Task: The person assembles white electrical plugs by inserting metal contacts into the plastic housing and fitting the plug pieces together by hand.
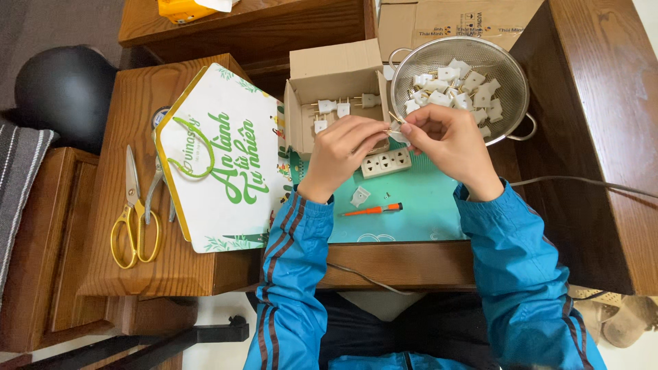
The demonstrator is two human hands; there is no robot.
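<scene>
My left hand (345, 152) and my right hand (447, 140) meet above a white socket strip (386, 164) and together pinch a small brass plug pin (395, 123) and a white plug piece between the fingertips. A white plug half (359, 196) and an orange screwdriver (373, 209) lie on the teal mat (418, 212) near my wrists. A small cardboard box (334, 96) with a few assembled white plugs stands behind my left hand. A metal colander (460, 85) full of several white plug parts stands behind my right hand.
A white house-shaped box with green lettering (219, 161) lies on the left. Gold-handled scissors (134, 212) and pliers (159, 179) rest beside it. A black helmet (65, 89) sits far left. A grey cable (582, 182) runs right across a dark wooden ledge.
</scene>
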